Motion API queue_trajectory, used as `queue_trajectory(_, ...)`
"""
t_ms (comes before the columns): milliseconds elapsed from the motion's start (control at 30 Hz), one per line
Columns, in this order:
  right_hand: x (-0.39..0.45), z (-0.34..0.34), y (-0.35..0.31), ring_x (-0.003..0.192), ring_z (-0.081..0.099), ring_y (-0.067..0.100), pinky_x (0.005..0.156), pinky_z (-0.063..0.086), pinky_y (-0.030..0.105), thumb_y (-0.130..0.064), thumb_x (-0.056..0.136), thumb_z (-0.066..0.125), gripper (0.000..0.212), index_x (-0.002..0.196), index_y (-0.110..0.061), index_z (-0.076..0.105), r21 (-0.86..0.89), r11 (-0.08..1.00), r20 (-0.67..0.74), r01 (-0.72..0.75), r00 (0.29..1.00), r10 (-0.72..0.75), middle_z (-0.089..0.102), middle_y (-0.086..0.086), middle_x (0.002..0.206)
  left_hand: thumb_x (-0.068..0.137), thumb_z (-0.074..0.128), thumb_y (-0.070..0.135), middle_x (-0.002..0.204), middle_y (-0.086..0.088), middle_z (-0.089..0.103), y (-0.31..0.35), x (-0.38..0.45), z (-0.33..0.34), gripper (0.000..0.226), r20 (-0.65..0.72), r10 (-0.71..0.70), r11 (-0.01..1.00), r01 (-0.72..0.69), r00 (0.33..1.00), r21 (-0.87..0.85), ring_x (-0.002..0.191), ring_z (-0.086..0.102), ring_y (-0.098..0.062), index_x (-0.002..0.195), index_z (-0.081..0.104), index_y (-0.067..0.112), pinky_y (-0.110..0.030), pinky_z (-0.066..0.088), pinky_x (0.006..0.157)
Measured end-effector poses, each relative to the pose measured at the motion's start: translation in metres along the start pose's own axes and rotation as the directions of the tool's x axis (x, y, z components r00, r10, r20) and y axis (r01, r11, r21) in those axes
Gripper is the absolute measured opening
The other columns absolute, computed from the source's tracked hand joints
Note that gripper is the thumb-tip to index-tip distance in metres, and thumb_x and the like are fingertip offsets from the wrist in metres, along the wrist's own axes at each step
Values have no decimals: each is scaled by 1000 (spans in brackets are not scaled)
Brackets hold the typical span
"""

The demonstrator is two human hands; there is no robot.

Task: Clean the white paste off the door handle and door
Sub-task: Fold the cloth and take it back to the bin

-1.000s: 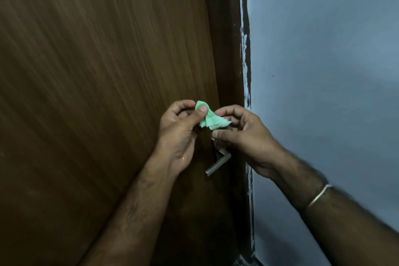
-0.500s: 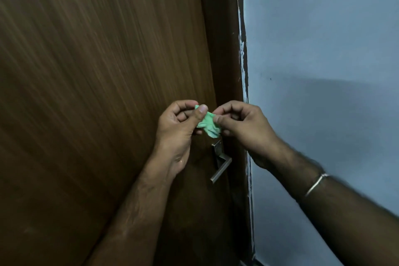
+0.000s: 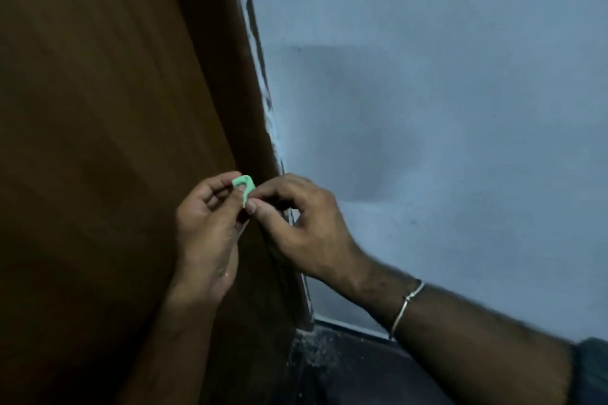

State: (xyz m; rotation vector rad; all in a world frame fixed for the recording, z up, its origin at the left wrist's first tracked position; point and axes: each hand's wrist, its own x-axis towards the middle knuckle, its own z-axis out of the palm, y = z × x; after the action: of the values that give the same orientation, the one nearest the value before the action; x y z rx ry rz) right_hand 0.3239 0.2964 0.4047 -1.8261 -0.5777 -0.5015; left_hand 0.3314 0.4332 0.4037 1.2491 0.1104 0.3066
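A small crumpled green cloth [image 3: 245, 186] is pinched between both hands in front of the brown wooden door [image 3: 98, 141]. My left hand [image 3: 207, 233] holds its left side with thumb and fingers curled. My right hand [image 3: 296, 227], with a thin metal bangle on the wrist, pinches its right side. The door handle is hidden behind my hands. No white paste can be made out on the door in this blurred frame.
The dark door frame [image 3: 253, 128] runs down beside the door, with rough white paint along its edge against the pale blue wall [image 3: 427, 108]. Dark floor [image 3: 345, 368] with pale specks lies at the bottom right.
The view has tilted and dropped, so the floor now shows. My hands have bunched the green cloth smaller and now cover the handle that showed below them.
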Motion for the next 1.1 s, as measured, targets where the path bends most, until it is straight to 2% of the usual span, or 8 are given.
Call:
queue_trajectory(200,-13,-38,15,87,66,10,76,58,33,-12,81,78,11,91,-15,74,59,986,-241,-158,956,167,67,-5,93,98,53,1,93,-8,77,-18,-12,46,23,186,-70,991,89,980,-100,91,75,-18,95,73,11,-24,58,72)
queue_trajectory(300,-10,-64,19,78,67,11,73,61,35,-8,74,81,30,98,-24,70,247,915,-293,-320,875,385,65,-7,99,100,47,8,92,-12,78,-25,-17,75,33,313,-35,990,76,949,-120,88,76,-20,89,78,9,-25,59,72)
queue_trajectory(400,-15,-98,31,76,68,13,75,62,43,-2,73,78,24,86,-21,73,380,863,-316,-332,831,458,72,-5,86,99,51,14,92,-11,78,-35,-22,106,34,379,-2,991,53,925,-126,91,75,-21,84,81,12,-28,59,77)
queue_trajectory(533,-40,-140,54,83,71,13,77,59,33,4,73,74,27,69,-23,71,384,863,-419,-330,770,481,71,3,89,93,62,22,96,-6,75,-66,-36,152,14,442,-96,990,133,892,-55,94,73,-19,98,71,12,-29,58,80)
queue_trajectory(700,-98,-193,92,93,67,9,73,53,18,7,77,62,27,78,-17,74,268,883,-577,-387,670,468,68,-1,93,76,69,15,90,-3,76,-121,-66,215,20,560,-250,968,224,790,116,89,73,-16,95,68,9,-26,59,78)
queue_trajectory(767,-117,-205,101,96,67,11,79,55,22,6,80,57,27,82,-14,76,327,868,-595,-375,632,497,71,0,96,75,70,7,85,-2,76,-137,-72,228,16,548,-268,963,240,793,125,84,74,-15,91,68,7,-24,59,77)
queue_trajectory(933,-188,-242,144,91,70,10,90,58,42,-10,90,65,19,105,-20,70,700,637,-543,-324,337,769,69,-2,104,85,63,-13,83,-2,76,-219,-122,279,22,642,-386,923,269,663,277,82,73,-17,91,66,8,-28,60,81)
queue_trajectory(1100,-272,-273,189,94,72,17,90,59,36,-6,89,67,22,108,-15,74,720,561,-551,-408,156,820,76,6,103,82,72,-9,85,4,75,-310,-175,305,29,598,-533,835,262,598,483,93,69,-28,82,73,21,-39,57,88)
